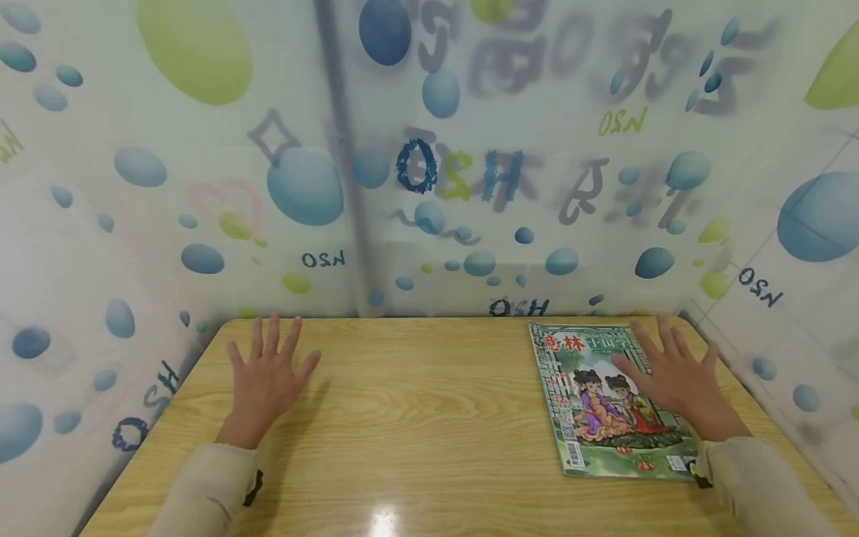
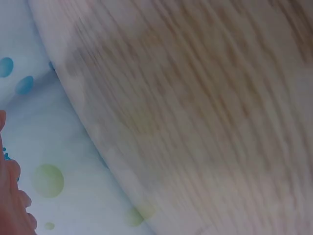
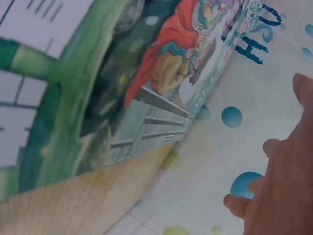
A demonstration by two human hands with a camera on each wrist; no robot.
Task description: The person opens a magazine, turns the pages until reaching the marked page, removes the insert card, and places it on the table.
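Observation:
My left hand is spread with straight fingers over the left part of the wooden table, holding nothing. In the left wrist view, part of that hand shows at the left edge, with wood grain beside it. A green illustrated magazine lies flat on the right side of the table, two cartoon figures on its cover. Above its right edge my right hand is spread, fingers apart, hiding part of the cover. The right wrist view has the magazine close up and the right hand apart from it.
A pale curtain printed with blue and green drops and lettering stands behind the table's far edge. Similar printed sheets hang at the left side and the right side. Light reflects off the table near the front.

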